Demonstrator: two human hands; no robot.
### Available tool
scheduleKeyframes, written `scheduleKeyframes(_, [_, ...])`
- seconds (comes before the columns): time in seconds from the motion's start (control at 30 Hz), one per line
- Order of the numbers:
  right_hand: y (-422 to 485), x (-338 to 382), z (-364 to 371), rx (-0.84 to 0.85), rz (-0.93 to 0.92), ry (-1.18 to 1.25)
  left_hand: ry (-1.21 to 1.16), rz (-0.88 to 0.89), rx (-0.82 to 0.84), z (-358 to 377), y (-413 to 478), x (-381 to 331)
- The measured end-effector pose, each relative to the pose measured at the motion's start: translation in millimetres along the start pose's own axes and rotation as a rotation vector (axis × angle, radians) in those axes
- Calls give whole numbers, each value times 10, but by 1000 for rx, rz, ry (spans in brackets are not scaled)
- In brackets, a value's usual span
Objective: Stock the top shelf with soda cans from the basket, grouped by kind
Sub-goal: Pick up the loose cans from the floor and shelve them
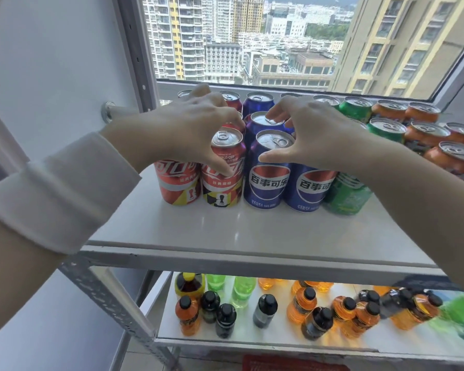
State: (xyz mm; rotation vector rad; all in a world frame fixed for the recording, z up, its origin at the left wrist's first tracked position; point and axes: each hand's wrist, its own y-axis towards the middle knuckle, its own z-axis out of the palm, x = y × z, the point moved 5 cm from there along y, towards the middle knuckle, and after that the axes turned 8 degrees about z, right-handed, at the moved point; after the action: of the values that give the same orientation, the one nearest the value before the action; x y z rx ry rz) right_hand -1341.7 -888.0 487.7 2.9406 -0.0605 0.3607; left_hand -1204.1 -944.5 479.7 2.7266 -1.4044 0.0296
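On the white top shelf the cans stand in rows by kind: red cola on the left, blue cola beside it, then green cans and orange cans to the right. My left hand straddles the front red cola can, thumb on its label and fingers curled behind it. My right hand spans the front blue cola can, thumb along its upper left side, fingertips on the lid of the blue can behind it. Both hands hide parts of the back rows.
A window runs close behind the cans. The grey perforated shelf post stands at the left front corner. The lower shelf holds several orange, green and dark bottles. A red basket edge shows at the bottom.
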Motion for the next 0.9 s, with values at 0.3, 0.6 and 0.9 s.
scheduleKeyframes(0.3, [-460,35,-130,-307,43,-5,-94,-3,-307,-188,-211,-325])
scheduleKeyframes(0.6, [-1512,-7,-248,-312,58,-68,-27,-1,-433,-256,-904,-1225])
scheduleKeyframes(0.9, [-2445,189,-422,-329,87,-73,21,0,-429,-407,-1607,-1888])
